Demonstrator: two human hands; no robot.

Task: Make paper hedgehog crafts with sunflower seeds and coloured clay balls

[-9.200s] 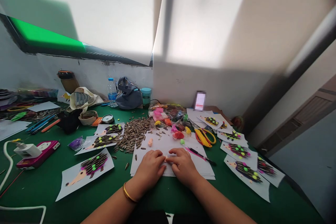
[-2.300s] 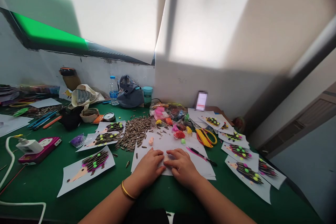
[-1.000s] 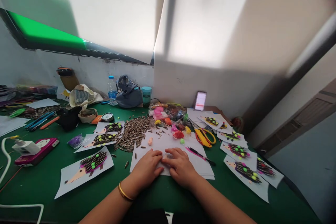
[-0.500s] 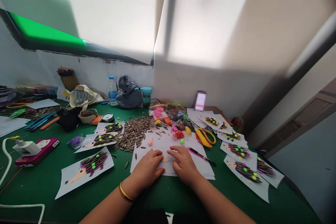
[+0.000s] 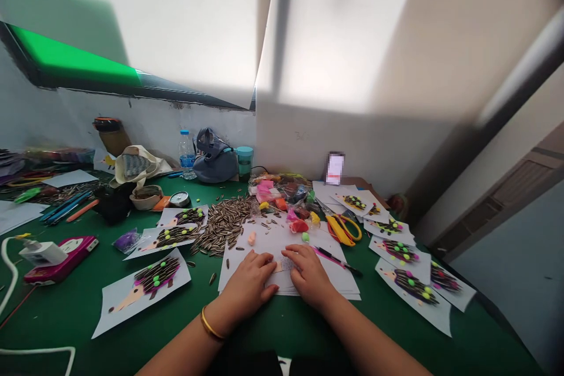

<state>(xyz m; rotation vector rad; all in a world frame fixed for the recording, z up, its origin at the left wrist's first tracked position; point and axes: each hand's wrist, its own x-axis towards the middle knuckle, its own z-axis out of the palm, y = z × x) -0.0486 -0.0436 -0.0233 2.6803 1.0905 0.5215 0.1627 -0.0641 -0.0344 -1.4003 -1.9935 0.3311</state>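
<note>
On a stack of white paper (image 5: 251, 235) lies a small flat peach-coloured piece (image 5: 278, 267), with a pale printed scrap (image 5: 287, 264) against its right side. My left hand (image 5: 250, 276) rests at the left of this piece, fingers extended and thumb apart, fingertips at its edge. From the right, my right hand (image 5: 307, 273) reaches over the printed scrap with fingers spread, partly covering it. Neither hand shows anything clasped. A peach lump of clay (image 5: 251, 238) and a green lump (image 5: 305, 237) sit just beyond the hands. A pen (image 5: 337, 261) lies right of my right hand.
Striped sunflower seeds (image 5: 225, 224) are heaped left of the paper. Yellow scissors (image 5: 343, 229) and bagged coloured clay (image 5: 282, 192) lie behind. Hedgehog pictures (image 5: 143, 285) flank both sides. A power bank (image 5: 61, 258) with charger stands far left; a phone (image 5: 335, 168) leans on the wall.
The view has shifted slightly. Both hands stay at nearly the same spot, and a little more of the peach piece shows between them.
</note>
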